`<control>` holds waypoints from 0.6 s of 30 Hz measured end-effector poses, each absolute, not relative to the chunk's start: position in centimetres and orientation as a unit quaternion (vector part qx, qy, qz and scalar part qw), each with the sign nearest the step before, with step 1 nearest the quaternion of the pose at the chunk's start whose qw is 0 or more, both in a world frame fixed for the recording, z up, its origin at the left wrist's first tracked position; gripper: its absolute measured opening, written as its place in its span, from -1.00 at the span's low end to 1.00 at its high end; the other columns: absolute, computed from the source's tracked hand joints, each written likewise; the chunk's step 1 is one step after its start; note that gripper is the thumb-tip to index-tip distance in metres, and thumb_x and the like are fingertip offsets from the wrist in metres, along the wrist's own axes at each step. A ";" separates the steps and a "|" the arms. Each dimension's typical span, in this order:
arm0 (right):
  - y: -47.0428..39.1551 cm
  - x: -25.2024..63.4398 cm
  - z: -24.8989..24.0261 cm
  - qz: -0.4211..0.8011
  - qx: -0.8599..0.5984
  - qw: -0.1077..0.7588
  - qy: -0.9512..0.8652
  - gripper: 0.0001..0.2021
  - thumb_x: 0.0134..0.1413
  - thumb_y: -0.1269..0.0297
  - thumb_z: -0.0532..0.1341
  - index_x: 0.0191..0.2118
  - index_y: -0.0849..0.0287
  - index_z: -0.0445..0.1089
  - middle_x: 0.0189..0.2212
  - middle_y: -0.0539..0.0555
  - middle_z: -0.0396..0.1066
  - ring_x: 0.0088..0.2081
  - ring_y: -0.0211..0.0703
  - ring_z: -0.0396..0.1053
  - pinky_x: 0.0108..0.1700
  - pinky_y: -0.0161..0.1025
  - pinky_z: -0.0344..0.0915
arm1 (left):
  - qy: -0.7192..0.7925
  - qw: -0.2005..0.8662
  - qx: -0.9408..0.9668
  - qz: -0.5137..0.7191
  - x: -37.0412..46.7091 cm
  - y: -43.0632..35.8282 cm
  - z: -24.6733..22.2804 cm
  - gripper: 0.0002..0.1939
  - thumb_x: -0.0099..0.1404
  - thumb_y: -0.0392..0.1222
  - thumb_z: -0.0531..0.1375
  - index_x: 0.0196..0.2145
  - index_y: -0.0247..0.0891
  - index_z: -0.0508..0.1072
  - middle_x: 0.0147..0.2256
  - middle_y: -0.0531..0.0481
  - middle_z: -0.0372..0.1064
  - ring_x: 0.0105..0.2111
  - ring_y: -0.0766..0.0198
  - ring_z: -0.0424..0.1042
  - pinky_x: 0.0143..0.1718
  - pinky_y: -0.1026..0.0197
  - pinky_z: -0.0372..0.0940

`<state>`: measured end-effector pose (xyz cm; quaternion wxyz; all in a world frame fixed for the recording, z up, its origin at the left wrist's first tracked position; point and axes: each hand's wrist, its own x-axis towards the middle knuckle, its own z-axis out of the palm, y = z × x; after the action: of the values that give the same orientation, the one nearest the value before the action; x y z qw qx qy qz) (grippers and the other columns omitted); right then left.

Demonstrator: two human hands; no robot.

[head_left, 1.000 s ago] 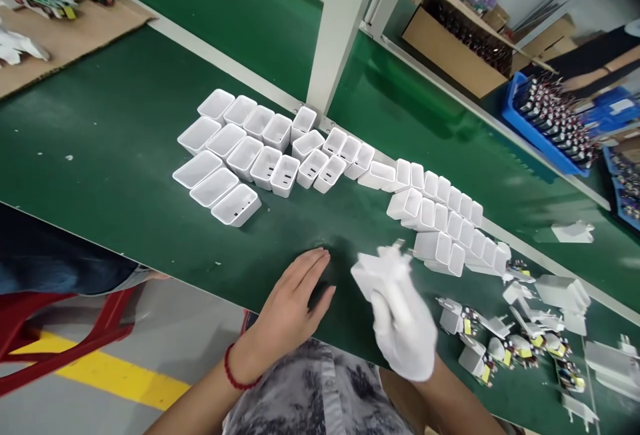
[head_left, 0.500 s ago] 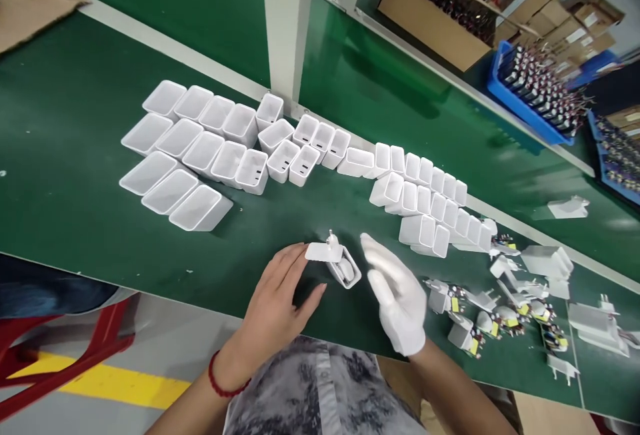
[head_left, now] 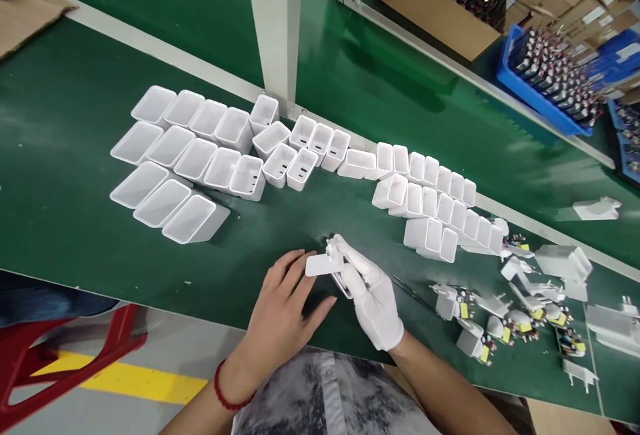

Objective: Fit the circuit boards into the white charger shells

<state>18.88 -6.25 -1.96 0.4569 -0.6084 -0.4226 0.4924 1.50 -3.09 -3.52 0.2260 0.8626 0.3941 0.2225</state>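
Note:
A small white plastic charger casing is on the green table in front of me, largely hidden by my right hand. Its white end cover with a plug pin is at the open top, turned across it. My right hand, in a white glove, closes thumb and fingers around the casing from the right. On the left, my bare left hand has its fingers and thumb apart, with the fingertips at the cover's left edge. Whether they touch the cover I cannot tell.
Rows of white casings stand at left, and more rows at right. Circuit boards with white plug covers lie to the right. Tweezers rest beside my right hand. A post rises behind; a blue tray is beyond.
My right hand has moved left and closed on the casing, where before it was apart from it. My left hand stays beside the cover. The view has shifted slightly.

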 end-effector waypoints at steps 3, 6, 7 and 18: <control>-6.3 19.4 -2.0 0.505 -0.599 0.454 -0.424 -0.61 0.34 0.13 0.12 0.23 -0.10 0.30 0.27 0.02 0.23 0.29 0.01 0.18 0.35 0.03 0.08 | 0.398 0.212 0.867 0.213 1.5 -3.2 -3.6 -0.56 0.37 -0.12 0.19 0.14 -0.32 0.28 0.06 -0.26 0.36 0.13 -0.14 0.26 0.06 -0.15 0.30; -6.7 20.3 -1.9 0.493 -0.580 0.471 -0.445 -0.53 0.41 0.08 -0.05 0.35 -0.06 0.08 0.28 0.10 0.20 0.27 0.03 0.22 0.28 0.10 0.21 | 0.399 0.201 0.870 0.209 1.5 -3.2 -3.7 -0.56 0.38 -0.12 0.17 0.15 -0.30 0.27 0.06 -0.25 0.37 0.13 -0.13 0.26 0.07 -0.13 0.31; -7.0 20.6 -1.9 0.481 -0.579 0.477 -0.455 -0.53 0.41 0.08 -0.06 0.37 -0.06 0.04 0.27 0.12 0.22 0.25 0.04 0.24 0.26 0.13 0.23 | 0.397 0.199 0.871 0.208 1.5 -3.2 -3.7 -0.55 0.38 -0.12 0.17 0.16 -0.29 0.26 0.06 -0.24 0.36 0.13 -0.12 0.26 0.07 -0.13 0.31; -5.9 21.1 0.3 0.488 -0.610 0.485 -0.392 -0.55 0.27 0.13 0.14 0.24 0.03 0.28 0.07 0.10 0.43 0.03 0.05 0.44 0.07 0.03 0.42 | 0.405 0.247 0.852 0.222 1.1 -3.6 -3.5 -0.43 0.41 -0.16 0.13 0.31 -0.12 0.08 0.16 -0.19 0.27 0.20 -0.06 0.23 0.10 -0.09 0.35</control>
<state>21.06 -5.88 0.29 0.4854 -0.6100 -0.3920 0.4885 1.07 -3.61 -3.50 0.2467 0.8520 0.4052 0.2215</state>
